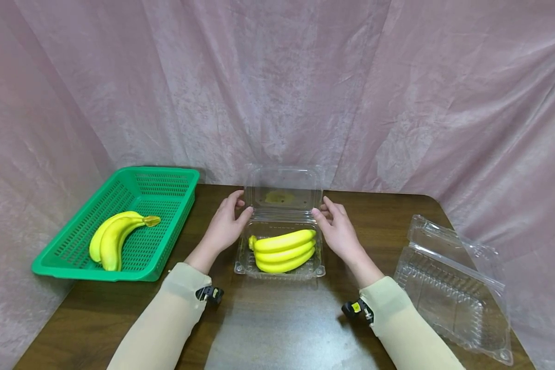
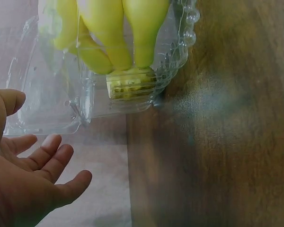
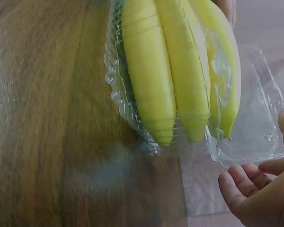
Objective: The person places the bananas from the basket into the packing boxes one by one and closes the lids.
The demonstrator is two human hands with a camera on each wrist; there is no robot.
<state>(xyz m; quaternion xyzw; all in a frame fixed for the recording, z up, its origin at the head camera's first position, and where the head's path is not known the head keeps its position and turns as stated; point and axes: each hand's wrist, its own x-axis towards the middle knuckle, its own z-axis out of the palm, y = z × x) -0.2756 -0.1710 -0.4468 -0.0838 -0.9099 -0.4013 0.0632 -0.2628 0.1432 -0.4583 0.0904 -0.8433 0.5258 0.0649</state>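
Note:
A clear plastic clamshell box (image 1: 280,223) stands in the middle of the table, its lid (image 1: 284,180) raised at the back. Inside its base lies a bunch of bananas (image 1: 284,252), stem end to the left. My left hand (image 1: 226,221) is at the left side of the lid near the hinge, fingers loosely spread. Its thumb (image 2: 13,100) overlaps the lid in the left wrist view. On the opposite side, my right hand (image 1: 337,226) is at the lid's right edge with relaxed fingers (image 3: 239,179) and the thumb toward the hinge.
To the left, a green plastic basket (image 1: 172,246) holds another bunch of bananas (image 1: 115,239). A second clear clamshell box (image 1: 448,293) lies open on the right of the brown wooden table (image 1: 374,205). Pink curtains (image 1: 277,87) hang behind the table.

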